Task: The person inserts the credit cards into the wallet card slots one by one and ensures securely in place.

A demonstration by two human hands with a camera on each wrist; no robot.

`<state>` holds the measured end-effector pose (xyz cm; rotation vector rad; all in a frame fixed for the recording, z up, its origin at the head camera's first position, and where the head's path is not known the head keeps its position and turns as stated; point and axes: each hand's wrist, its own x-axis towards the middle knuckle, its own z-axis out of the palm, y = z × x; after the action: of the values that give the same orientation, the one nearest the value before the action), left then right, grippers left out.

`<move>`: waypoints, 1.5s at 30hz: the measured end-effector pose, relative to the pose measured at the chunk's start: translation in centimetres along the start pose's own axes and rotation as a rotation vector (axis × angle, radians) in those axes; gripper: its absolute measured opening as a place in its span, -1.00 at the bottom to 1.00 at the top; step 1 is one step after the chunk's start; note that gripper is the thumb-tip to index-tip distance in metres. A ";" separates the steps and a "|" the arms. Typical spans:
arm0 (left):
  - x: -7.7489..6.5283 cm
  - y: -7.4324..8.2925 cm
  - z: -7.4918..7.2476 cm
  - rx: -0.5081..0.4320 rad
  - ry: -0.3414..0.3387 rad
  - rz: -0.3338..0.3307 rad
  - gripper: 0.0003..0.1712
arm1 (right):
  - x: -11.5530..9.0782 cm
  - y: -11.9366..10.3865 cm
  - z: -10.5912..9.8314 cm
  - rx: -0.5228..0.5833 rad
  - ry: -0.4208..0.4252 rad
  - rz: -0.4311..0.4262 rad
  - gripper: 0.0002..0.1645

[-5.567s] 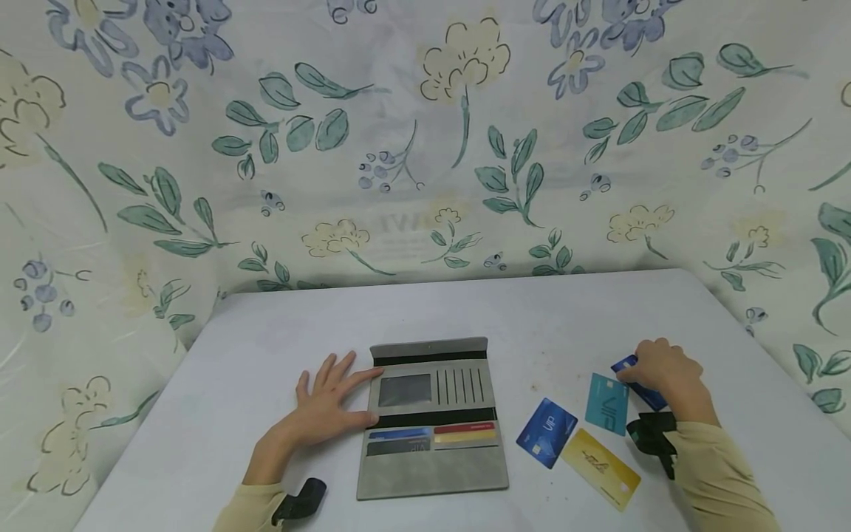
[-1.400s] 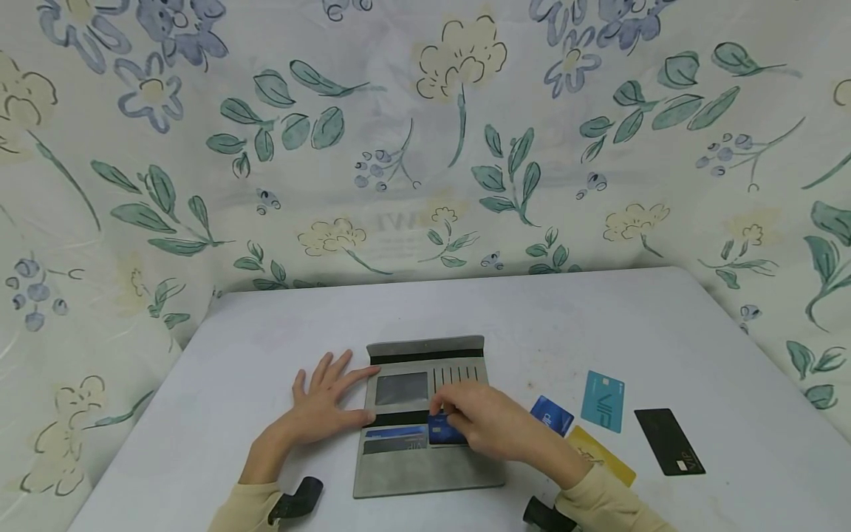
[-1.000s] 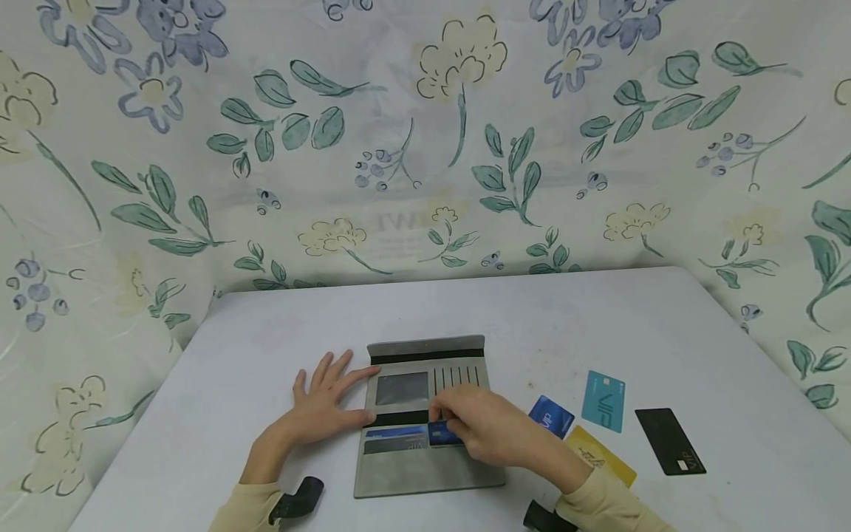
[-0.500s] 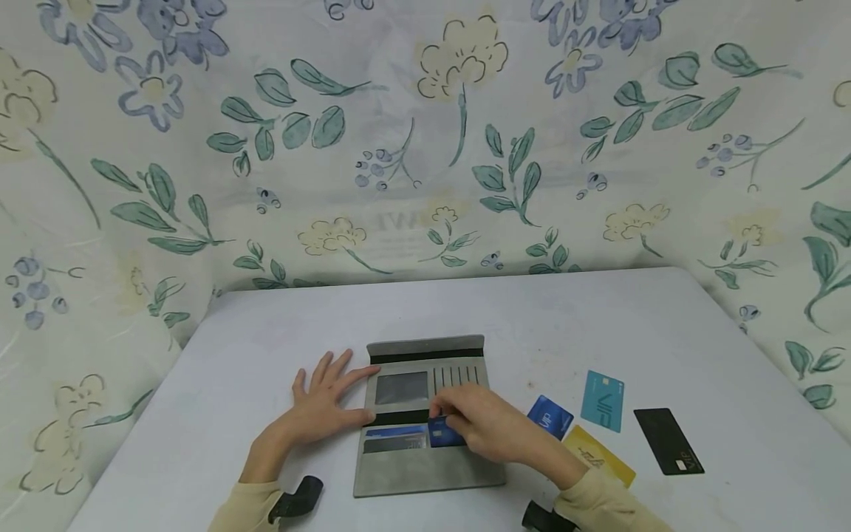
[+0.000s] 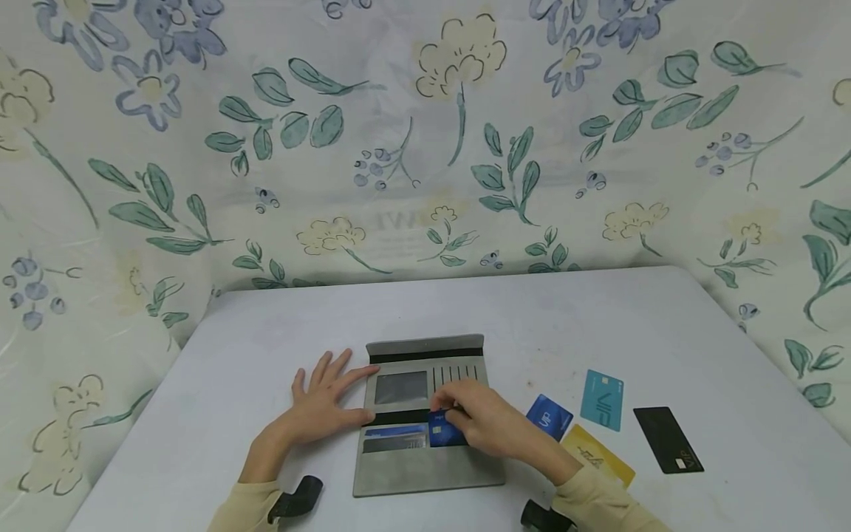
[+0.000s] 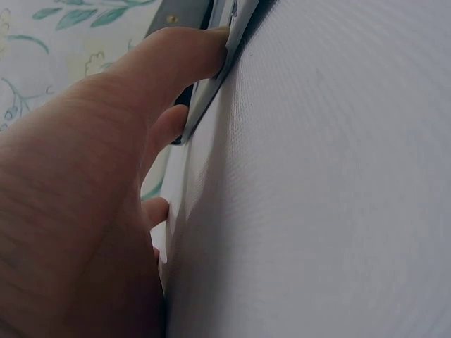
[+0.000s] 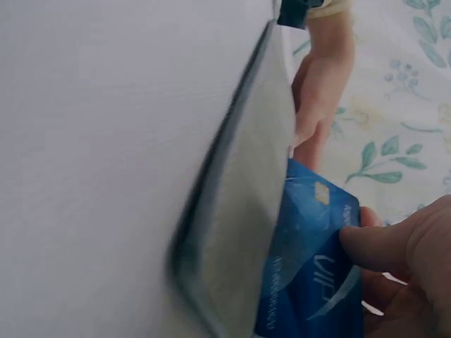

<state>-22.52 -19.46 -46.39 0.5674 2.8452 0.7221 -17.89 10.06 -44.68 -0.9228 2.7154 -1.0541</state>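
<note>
Nearest are two tan sleeves, the left (image 5: 242,510) and the right (image 5: 605,502), each with a black device at the wrist. On the white table (image 5: 319,314), the grey wallet (image 5: 425,473) lies open between the left and right edges. Its near panel's left pocket holds cards (image 5: 395,437). At the right pocket, the right hand (image 5: 492,425) pinches a blue VIP card (image 7: 303,253), partly inside. The left hand (image 5: 315,414) clasps nothing, fingers spread, thumb and index finger touching the wallet's left edge. The far panel bears a dark window (image 5: 402,387).

Between the wallet and the table's right edge lie a yellow card (image 5: 603,454), partly covered by the right forearm, a black card (image 5: 668,440), a second blue card (image 5: 549,417) just beside the yellow one, and a teal VIP card (image 5: 602,400). Floral cloth (image 5: 399,148) hangs beyond the far edge.
</note>
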 end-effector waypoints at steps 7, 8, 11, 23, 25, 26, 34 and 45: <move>0.1 -0.1 0.1 0.003 0.000 0.000 -0.16 | 0.1 0.5 0.2 -0.002 0.022 -0.019 -0.78; 0.1 -0.1 0.1 0.002 0.001 0.002 -0.16 | 0.1 0.6 0.3 0.012 0.018 -0.011 -0.78; 0.1 -0.1 0.1 -0.003 0.001 0.007 -0.16 | 0.2 0.9 0.4 0.048 0.006 0.008 -0.78; -0.1 -0.1 0.0 0.006 -0.004 -0.011 -0.16 | 0.5 1.3 0.9 0.056 0.017 0.005 -0.80; -0.1 -0.1 0.0 0.010 -0.005 -0.013 -0.16 | 0.4 1.2 1.0 0.055 0.010 0.013 -0.80; -0.1 0.0 0.0 0.010 -0.005 -0.013 -0.16 | 0.4 1.2 1.0 0.050 0.009 0.016 -0.80; 0.0 0.0 0.1 -0.007 0.000 0.006 -0.17 | -0.1 0.7 0.9 -0.035 0.005 0.070 -0.85; -0.1 0.0 -0.1 -0.004 -0.005 0.003 -0.16 | -1.0 -1.0 0.2 -0.346 -0.028 0.052 -0.62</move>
<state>-22.42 -19.55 -46.29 0.5728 2.8387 0.7253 -16.56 9.92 -44.37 -0.8925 2.9332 -0.5655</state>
